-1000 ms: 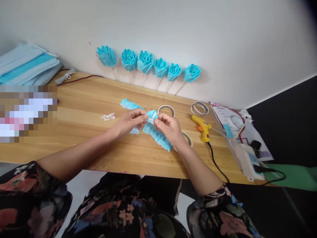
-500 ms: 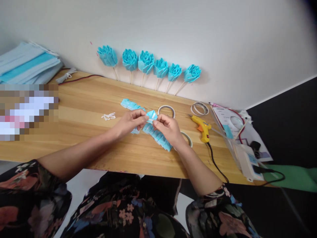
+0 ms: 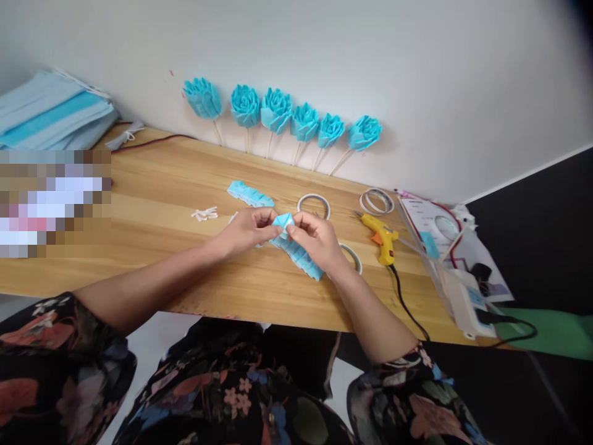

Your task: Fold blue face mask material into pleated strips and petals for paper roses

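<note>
**Pleated blue strip pinched between both hands over the bench**

A wooden table is set against a white wall, along which six blue paper roses on sticks are leaned. A small blue folded piece is held just above the table, pinched from either side: the left hand is closed on its left edge, the right hand on its right edge, fingertips nearly meeting over it. The piece therefore lies between the two grips, neither hand being clearly nearer. From the pinch a pleated blue strip trails toward the near right, under the right hand; its long axis runs diagonally, far-left to near-right. Whether the piece and the strip are joined cannot be told.

A second pleated strip lies beyond the hands, apart from them. Tape rings and a yellow glue gun are noted to the right, white scraps to the left.
</note>
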Action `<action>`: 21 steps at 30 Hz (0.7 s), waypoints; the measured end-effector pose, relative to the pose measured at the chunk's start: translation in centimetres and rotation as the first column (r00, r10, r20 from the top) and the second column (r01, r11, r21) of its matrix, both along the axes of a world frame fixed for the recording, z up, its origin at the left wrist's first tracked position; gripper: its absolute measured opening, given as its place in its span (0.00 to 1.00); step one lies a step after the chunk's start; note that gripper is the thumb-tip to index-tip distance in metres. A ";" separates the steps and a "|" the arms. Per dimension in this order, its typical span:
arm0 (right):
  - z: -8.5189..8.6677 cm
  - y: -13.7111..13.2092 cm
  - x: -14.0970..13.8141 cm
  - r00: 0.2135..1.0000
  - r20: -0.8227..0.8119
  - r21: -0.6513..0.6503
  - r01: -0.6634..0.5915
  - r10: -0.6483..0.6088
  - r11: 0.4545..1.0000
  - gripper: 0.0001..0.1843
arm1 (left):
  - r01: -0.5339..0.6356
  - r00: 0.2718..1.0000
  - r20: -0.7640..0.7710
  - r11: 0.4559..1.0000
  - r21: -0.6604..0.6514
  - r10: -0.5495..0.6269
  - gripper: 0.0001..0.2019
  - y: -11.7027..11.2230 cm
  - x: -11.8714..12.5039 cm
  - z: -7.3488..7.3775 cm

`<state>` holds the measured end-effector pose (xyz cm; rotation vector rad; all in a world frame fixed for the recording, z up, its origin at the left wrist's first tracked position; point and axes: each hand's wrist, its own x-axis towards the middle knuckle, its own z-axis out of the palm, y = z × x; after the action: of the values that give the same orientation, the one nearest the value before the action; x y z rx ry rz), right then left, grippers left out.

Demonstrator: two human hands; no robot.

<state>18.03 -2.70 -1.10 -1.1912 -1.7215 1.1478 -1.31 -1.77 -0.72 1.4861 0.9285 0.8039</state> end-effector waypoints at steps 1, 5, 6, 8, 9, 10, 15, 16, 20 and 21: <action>0.0 0.0 0.0 1.000 0.005 -0.001 -0.003 0.003 1.000 0.11 | 0.007 1.000 0.006 1.000 0.005 -0.007 0.10 0.0 0.0 0.0; -0.1 0.0 0.2 0.999 -0.038 -0.027 -0.012 0.011 1.000 0.14 | 0.038 0.999 -0.017 0.999 0.026 -0.038 0.09 0.0 0.0 -0.1; -0.2 0.0 0.2 0.999 -0.041 -0.029 -0.004 0.003 1.000 0.15 | 0.043 0.999 -0.033 0.999 0.032 -0.042 0.10 0.0 0.0 -0.1; -0.4 0.1 0.2 0.999 -0.034 -0.015 0.019 -0.020 1.000 0.16 | 0.049 0.998 -0.048 0.998 0.032 -0.048 0.11 -0.1 0.1 -0.3; -0.4 0.1 0.2 0.999 -0.038 0.000 0.033 -0.033 0.999 0.17 | 0.053 0.998 -0.044 0.998 0.026 -0.051 0.11 -0.1 0.1 -0.3; -0.5 0.2 0.2 0.998 -0.053 0.016 0.047 -0.046 0.999 0.19 | 0.055 0.998 -0.033 0.998 0.018 -0.054 0.11 -0.1 0.1 -0.3; -0.4 0.4 0.5 0.989 -0.146 0.017 0.026 -0.023 1.000 0.27 | 0.025 0.998 0.052 1.000 -0.009 -0.025 0.11 0.2 -0.1 -0.2; -0.3 0.4 0.5 0.989 -0.145 0.013 0.000 0.002 1.000 0.26 | 0.005 0.997 0.072 1.000 -0.008 -0.004 0.11 0.3 -0.1 -0.2; -0.1 0.2 0.3 0.997 -0.065 0.021 -0.036 0.038 0.999 0.17 | -0.040 0.993 0.110 0.999 -0.003 0.040 0.13 0.4 -0.1 -0.2; -0.1 0.1 0.3 0.999 -0.040 0.027 -0.024 0.025 0.999 0.16 | -0.038 0.993 0.114 0.999 -0.003 0.038 0.13 0.4 -0.1 -0.2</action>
<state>18.31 -2.59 -1.22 -1.1262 -1.7199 1.1522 -1.36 -1.37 -0.89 1.4099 0.8735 0.9066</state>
